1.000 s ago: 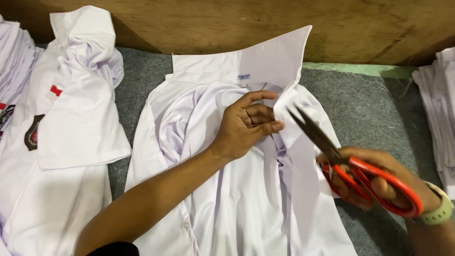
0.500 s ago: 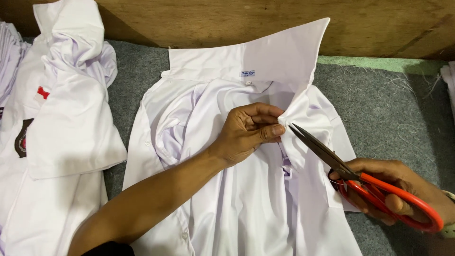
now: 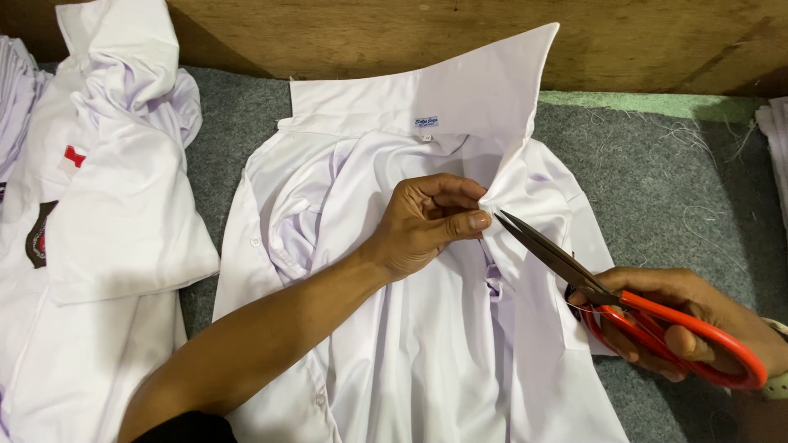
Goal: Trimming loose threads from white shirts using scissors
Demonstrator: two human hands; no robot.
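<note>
The bench point(image 3: 673, 164), covered in grey felt with loose thread ends, lies under both hands, and a wooden board stands along its far edge, beyond them. On it, under the left hand, a white shirt point(image 3: 410, 353) lies open with its collar turned up toward the board. A second white shirt point(image 3: 107, 213) with a red patch and a dark badge lies well out to the left of the left arm, and a stack of white cloth point(image 3: 776, 148) shows beyond the right hand at the frame edge.

The left hand point(image 3: 427, 226) is closed in a pinch on a small fold of the shirt near the collar, thumb against fingers. The right hand point(image 3: 681, 316) is curled through the red handles of the scissors point(image 3: 624, 299), whose dark blades look nearly shut (tips just beside the pinched fold, touching it or not I cannot tell). Trimming at that fold seems the step in hand; a cut there would call for keeping the blades off the thumb.
</note>
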